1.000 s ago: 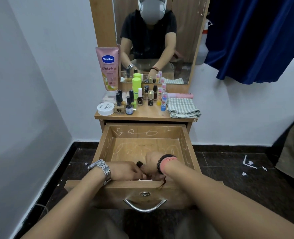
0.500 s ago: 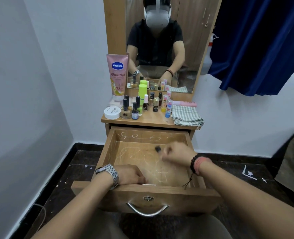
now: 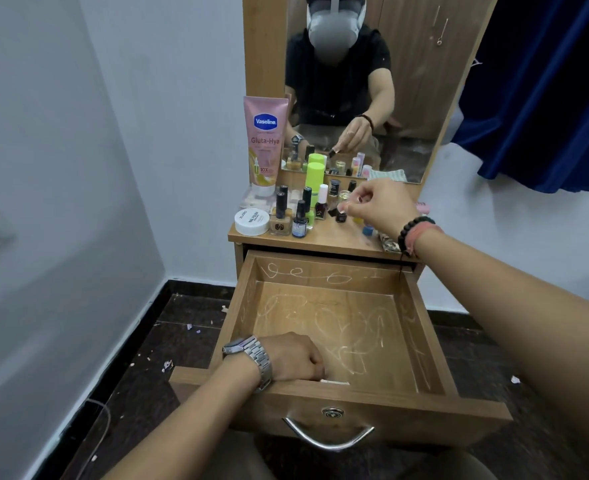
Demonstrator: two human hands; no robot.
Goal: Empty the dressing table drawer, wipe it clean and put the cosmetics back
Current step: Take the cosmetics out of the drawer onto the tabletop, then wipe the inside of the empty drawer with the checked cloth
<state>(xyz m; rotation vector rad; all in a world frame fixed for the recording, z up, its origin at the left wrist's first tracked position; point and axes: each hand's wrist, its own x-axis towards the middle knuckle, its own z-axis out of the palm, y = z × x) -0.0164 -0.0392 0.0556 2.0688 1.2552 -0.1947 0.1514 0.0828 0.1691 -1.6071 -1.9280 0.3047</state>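
Observation:
The wooden drawer [image 3: 424,327] is pulled out, its scribbled floor bare except for a slim white item [image 3: 334,381] against the front wall. My left hand [image 3: 293,358] sits in the front left corner with fingers curled down beside that item; what they hold is hidden. My right hand [image 3: 379,206] reaches over the dressing table top [image 3: 320,242] and pinches a small dark bottle [image 3: 341,215] among several nail polish bottles. A pink Vaseline tube [image 3: 265,140], a lime green bottle [image 3: 314,178] and a white jar [image 3: 251,221] stand there too.
A mirror [image 3: 407,98] rises behind the cosmetics. A checked cloth [image 3: 390,243] shows partly behind my right wrist. A white wall runs close on the left, a blue curtain [image 3: 545,98] hangs at the right. The metal drawer handle [image 3: 327,439] faces me; the dark floor has scattered scraps.
My right hand lifted a small black-capped bottle out of the drawer's front and carried it up to the table top. My left hand stayed in the front left corner.

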